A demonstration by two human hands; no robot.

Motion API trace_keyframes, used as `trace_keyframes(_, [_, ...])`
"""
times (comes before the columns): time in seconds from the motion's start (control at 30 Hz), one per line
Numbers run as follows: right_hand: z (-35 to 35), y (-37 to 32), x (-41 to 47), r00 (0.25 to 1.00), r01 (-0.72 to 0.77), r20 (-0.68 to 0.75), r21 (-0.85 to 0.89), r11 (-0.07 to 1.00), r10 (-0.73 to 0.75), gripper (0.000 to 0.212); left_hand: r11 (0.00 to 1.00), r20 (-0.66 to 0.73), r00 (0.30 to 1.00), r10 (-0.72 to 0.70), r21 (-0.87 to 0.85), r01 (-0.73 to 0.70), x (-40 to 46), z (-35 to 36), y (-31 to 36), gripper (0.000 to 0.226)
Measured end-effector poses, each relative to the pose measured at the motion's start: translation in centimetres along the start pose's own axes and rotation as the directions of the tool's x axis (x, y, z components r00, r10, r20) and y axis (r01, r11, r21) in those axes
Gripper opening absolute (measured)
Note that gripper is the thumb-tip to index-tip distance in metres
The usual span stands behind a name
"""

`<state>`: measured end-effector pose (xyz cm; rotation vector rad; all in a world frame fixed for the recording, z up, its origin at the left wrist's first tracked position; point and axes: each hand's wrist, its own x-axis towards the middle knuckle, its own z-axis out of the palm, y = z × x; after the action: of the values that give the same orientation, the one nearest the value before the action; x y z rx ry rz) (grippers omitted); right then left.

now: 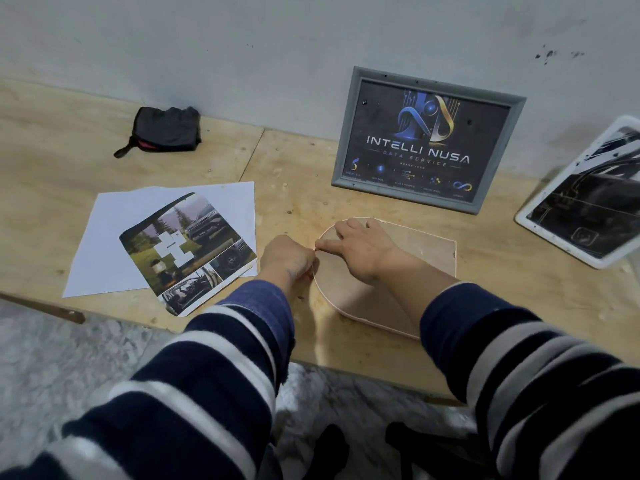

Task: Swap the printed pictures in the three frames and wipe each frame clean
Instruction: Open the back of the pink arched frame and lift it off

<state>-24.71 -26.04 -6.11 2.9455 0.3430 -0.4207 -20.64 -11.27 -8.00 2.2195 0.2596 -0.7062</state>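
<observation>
A pink rounded frame [415, 268] lies face down on the wooden table, its brown backing board up. My left hand [285, 259] is at its left rim with curled fingers that seem to pinch something small there. My right hand [358, 245] presses on the backing board, thumb pointing left towards the rim. A printed collage of cars [187, 251] lies loose to the left on a white sheet [114, 223]. A grey frame [426, 140] with a dark logo print leans on the wall. A white frame [585, 199] with a dark car print leans at the right edge.
A folded black cloth [166, 129] lies at the back left near the wall. The table's [52, 161] front edge runs just under my forearms, with a marbled floor [69, 355] below.
</observation>
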Motion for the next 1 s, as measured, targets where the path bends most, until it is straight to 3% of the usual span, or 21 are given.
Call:
trace_keyframes(0.2, [0.7, 0.7, 0.3, 0.998, -0.004, 0.064, 0.146, 0.989, -0.006, 0.064, 0.999, -0.011, 1.000, 0.017, 0.052, -0.017, -0.1, 0.0, 0.1, 0.022])
trace_keyframes(0.37, [0.1, -0.4, 1.0, 1.000, 0.014, 0.016, 0.130, 0.991, -0.017, 0.046, 0.994, -0.018, 0.998, 0.054, 0.092, -0.052, -0.3, 0.2, 0.1, 0.020])
trace_keyframes(0.63, [-0.3, -0.4, 1.8, 0.997, 0.081, -0.012, 0.105, 0.991, -0.080, 0.033, 0.993, -0.054, 0.994, 0.091, -0.068, -0.095, 0.2, 0.5, -1.0, 0.008])
trace_keyframes(0.8, [-0.2, -0.6, 2.2, 0.996, 0.077, 0.023, 0.153, 0.985, -0.081, 0.038, 0.986, 0.012, 0.993, 0.114, -0.121, -0.111, -0.2, 0.5, -0.9, 0.010])
trace_keyframes(0.87, [-0.1, -0.5, 2.2, 0.998, 0.053, 0.018, 0.201, 0.978, -0.058, 0.042, 0.988, 0.025, 0.995, 0.096, -0.121, -0.092, -0.6, 0.3, -0.9, 0.010])
trace_keyframes(1.0, [0.0, -0.1, 1.4, 0.988, -0.101, -0.053, 0.507, 0.856, 0.148, 0.051, 0.990, 0.010, 0.993, 0.121, -0.075, -0.120, -1.5, -0.1, -0.9, 0.020])
